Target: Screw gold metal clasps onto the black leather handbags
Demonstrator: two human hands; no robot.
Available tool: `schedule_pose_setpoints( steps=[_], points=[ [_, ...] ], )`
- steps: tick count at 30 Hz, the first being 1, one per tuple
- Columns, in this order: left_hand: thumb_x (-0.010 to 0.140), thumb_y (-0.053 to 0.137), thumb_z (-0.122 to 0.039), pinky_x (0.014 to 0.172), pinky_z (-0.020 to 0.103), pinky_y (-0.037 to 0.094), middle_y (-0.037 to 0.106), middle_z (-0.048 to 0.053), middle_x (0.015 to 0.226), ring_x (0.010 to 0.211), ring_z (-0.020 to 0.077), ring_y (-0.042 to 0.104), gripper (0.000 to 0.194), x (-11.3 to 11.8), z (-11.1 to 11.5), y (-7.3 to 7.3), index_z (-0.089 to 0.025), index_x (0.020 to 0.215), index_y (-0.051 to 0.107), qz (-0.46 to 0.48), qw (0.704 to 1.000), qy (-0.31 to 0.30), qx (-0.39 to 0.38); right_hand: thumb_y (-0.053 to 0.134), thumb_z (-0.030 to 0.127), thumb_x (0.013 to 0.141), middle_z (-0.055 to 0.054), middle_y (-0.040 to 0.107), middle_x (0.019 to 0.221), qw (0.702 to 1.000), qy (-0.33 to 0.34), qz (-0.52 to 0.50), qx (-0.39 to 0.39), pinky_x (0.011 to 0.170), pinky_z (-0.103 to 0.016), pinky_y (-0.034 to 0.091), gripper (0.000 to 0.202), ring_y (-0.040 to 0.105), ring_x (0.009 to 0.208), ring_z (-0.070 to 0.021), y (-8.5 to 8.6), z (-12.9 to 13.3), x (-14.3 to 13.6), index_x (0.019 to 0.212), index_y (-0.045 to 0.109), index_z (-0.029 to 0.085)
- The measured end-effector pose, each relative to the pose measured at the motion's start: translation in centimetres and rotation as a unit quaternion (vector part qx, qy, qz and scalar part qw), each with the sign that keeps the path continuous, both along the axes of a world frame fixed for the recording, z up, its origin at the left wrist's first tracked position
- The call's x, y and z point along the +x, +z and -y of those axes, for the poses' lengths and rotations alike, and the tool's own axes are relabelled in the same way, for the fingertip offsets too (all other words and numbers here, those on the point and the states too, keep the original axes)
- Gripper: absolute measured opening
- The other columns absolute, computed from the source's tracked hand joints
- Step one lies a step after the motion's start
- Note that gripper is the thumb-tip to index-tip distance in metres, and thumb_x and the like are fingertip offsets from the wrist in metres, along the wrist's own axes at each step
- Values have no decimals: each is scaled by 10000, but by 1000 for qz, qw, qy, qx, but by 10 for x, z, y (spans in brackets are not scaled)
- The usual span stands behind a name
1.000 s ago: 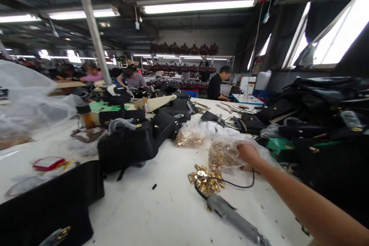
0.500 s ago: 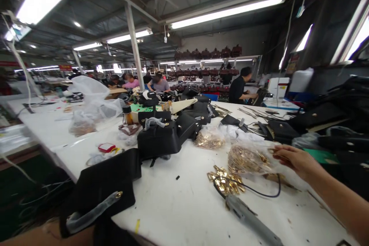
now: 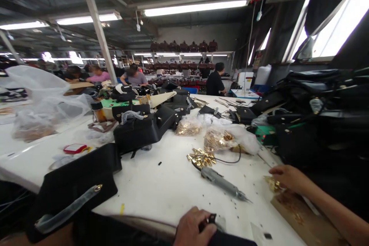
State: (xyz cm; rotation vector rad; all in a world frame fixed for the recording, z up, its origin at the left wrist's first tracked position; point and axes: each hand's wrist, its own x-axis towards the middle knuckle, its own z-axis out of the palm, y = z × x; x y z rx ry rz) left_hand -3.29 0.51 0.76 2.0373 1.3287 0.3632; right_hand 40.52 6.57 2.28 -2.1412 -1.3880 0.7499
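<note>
Bags crowd the left and right of the frame: a black handbag (image 3: 77,184) with a plastic-wrapped handle fills the lower left, more black bags (image 3: 137,134) stand left of centre, and a dark stack (image 3: 308,100) rises at the right edge. At lower centre the left hand (image 3: 192,227) has its fingers curled and nearly closed on a black piece (image 3: 230,240), with clear plastic beside the fingertips. At lower right the right hand (image 3: 290,178) has loosely bent fingers over small gold pieces (image 3: 272,185); whether it grips any, I cannot tell. Its forearm partly covers a brown sheet (image 3: 302,215).

Between the left hand and a heap of gold fittings (image 3: 200,157) near the centre lies a grey screwdriver (image 3: 223,183), its bit aimed lower right and its black cable (image 3: 229,161) looping above. Two clear bags of fittings, one nearer (image 3: 215,141) and one farther left (image 3: 188,127), sit behind the heap. A red item (image 3: 75,148) lies at middle left.

The white table (image 3: 164,188) is flecked with dark bits. Beyond, people work under tube lights (image 3: 196,8); brown bags (image 3: 184,47) line a shelf at upper centre, and bright windows (image 3: 340,27) fill the upper right.
</note>
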Motion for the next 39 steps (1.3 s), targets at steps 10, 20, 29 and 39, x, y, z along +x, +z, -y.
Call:
schedule_pose_setpoints(
  steps=[10,20,29,39],
  points=[
    [948,542,-270,859,304,467,732,33,938,915,205,673,169,7,23,-1,-248,987,705,78,993,-27,84,587,340,868,-62,790,1037,967,169,185,48,816,-299,503,277,721,897,-230,38,3,-79,1023,789,232],
    [821,580,-267,557,260,270,614,-18,655,678,159,584,164,10,16,12,-193,676,597,20,990,-97,-105,642,309,850,-40,791,1030,970,169,170,36,777,-261,472,249,706,930,-210,-5,-75,-188,1044,789,258],
    [863,597,-317,704,266,362,722,3,809,803,193,648,141,6,-15,9,-236,829,707,55,997,-39,-40,685,378,797,-72,787,968,985,78,152,27,690,-287,425,204,690,905,-249,-37,-106,-199,902,809,253],
    [803,652,-325,704,249,401,736,-27,830,775,177,650,160,8,-12,-10,-254,902,756,125,986,64,-92,679,264,792,-31,746,676,995,53,-45,67,607,-249,471,148,690,649,-173,-39,-90,-181,854,791,190]
  ],
)
